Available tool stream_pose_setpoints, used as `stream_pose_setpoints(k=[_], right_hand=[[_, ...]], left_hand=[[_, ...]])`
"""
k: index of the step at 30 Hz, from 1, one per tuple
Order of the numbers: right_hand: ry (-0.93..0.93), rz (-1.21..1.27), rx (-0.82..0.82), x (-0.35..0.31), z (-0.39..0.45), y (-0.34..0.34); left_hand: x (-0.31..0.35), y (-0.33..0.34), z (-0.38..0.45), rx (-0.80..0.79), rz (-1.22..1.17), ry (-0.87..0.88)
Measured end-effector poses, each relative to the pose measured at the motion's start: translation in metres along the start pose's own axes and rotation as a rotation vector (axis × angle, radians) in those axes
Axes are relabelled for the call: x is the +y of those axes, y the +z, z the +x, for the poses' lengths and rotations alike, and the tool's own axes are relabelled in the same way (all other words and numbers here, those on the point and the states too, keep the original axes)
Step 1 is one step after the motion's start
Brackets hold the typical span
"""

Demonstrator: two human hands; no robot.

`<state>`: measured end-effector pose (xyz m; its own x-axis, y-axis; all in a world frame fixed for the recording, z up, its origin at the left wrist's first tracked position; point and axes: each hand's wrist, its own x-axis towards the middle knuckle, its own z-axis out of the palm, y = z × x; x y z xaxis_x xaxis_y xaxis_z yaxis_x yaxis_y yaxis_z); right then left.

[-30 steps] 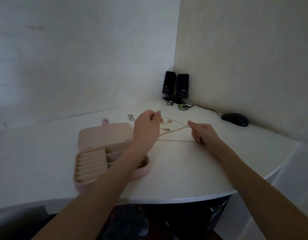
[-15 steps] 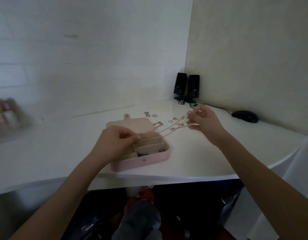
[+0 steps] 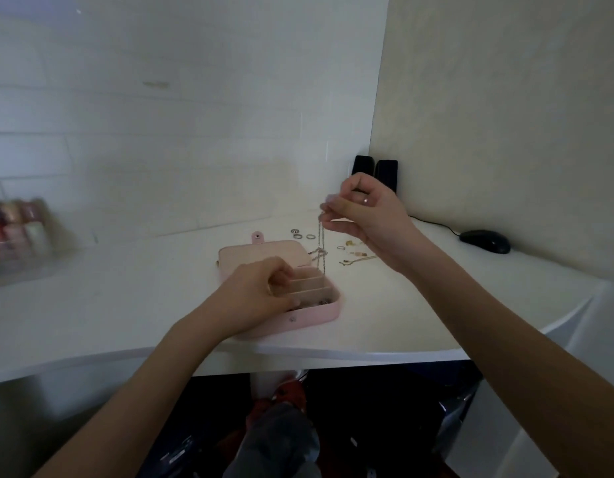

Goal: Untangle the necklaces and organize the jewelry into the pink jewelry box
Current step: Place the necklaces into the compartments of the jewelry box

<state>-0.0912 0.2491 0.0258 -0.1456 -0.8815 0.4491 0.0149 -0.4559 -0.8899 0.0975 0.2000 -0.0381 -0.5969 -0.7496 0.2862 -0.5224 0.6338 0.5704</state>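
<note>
Far left edge of table (image 3: 126,305): blurred rack of bottles (image 3: 15,232) against the wall. Box (image 3: 312,313), pink, lid open and lying flat behind it, sits near the table's front edge, approx. centre. Left hand (image 3: 253,298) rests over the box's left part, fingers curled down into the compartments; what they hold, if anything, cannot be told. Dividers show at the box's right side; small dark items lie in the front right compartment. Chain (image 3: 321,250), silver, hangs vertically from the right hand down to the box's back right corner, lower end at the compartment rim. Right hand (image 3: 364,215) is raised above the table behind the box, thumb and forefinger pinching the chain's top end, other fingers loosely bent. Rings (image 3: 303,235) lie on the table behind the lid. Gold pieces (image 3: 353,253) lie right of the box, under the right wrist. Back right corner: two speakers (image 3: 376,169). Mouse (image 3: 485,241) w/ cable near the right wall.
</note>
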Motion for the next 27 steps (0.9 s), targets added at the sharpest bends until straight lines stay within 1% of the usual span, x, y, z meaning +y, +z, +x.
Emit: stream_pose_setpoints(k=[3, 4, 5, 8, 11, 14, 17, 21, 23, 27], right_hand=[[-0.005, -0.014, -0.058, -0.002, 0.000, 0.014], [-0.006, -0.029, -0.065, -0.002, 0.000, 0.017], [-0.009, -0.050, -0.069, 0.000, 0.000, 0.018], [-0.011, -0.216, -0.103, 0.009, -0.004, 0.012], [0.014, -0.429, -0.155, 0.021, -0.010, -0.001], [0.020, -0.612, -0.201, 0.034, -0.014, -0.012], [-0.001, -0.816, -0.298, 0.045, -0.018, -0.015], [0.069, -0.926, -0.390, 0.059, -0.021, -0.015], [0.051, -0.940, -0.382, 0.061, -0.021, -0.018], [0.004, -0.919, -0.276, 0.062, -0.014, -0.031]], left_hand=[[0.010, 0.003, 0.001, -0.030, -0.291, -0.055], [0.012, 0.006, 0.002, -0.024, -0.360, -0.047], [0.013, 0.009, 0.003, 0.011, -0.371, -0.022], [0.010, 0.014, 0.003, 0.163, -0.261, 0.025], [0.001, 0.013, 0.002, 0.232, -0.149, 0.010], [-0.005, 0.012, 0.001, 0.207, -0.021, 0.038], [-0.007, 0.014, 0.005, 0.174, 0.033, 0.050], [-0.009, 0.017, 0.007, 0.092, 0.090, 0.057], [-0.011, 0.016, 0.007, 0.093, 0.070, 0.072], [-0.021, 0.014, 0.008, 0.079, 0.018, 0.086]])
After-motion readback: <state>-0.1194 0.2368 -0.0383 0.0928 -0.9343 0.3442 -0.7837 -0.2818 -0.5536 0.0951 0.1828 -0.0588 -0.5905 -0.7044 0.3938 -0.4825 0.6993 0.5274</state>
